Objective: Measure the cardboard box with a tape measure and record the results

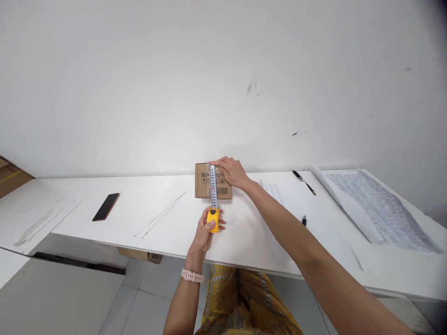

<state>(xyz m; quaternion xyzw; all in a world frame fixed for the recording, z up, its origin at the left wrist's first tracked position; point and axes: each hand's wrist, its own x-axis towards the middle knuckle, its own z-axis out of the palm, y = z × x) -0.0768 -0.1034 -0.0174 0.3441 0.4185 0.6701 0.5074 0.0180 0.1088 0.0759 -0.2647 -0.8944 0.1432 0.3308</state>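
Note:
A small brown cardboard box (202,190) with black print and a barcode lies on the white table against the wall. My left hand (206,230) grips a yellow tape measure (213,215) in front of the box, thumb on top of its case. From the case the silver blade (214,195) runs out across the top of the box to its far edge. There my right hand (232,171) pinches the blade's end with its fingertips and rests on the box's right side. The exact fingertip hold is partly hidden.
A dark phone (106,207) lies to the left on the white table (167,232). Toward the right are a black pen (303,181), another dark pen (304,220) partly behind my right forearm, and written paper sheets (380,209). The wall (174,93) rises right behind the table.

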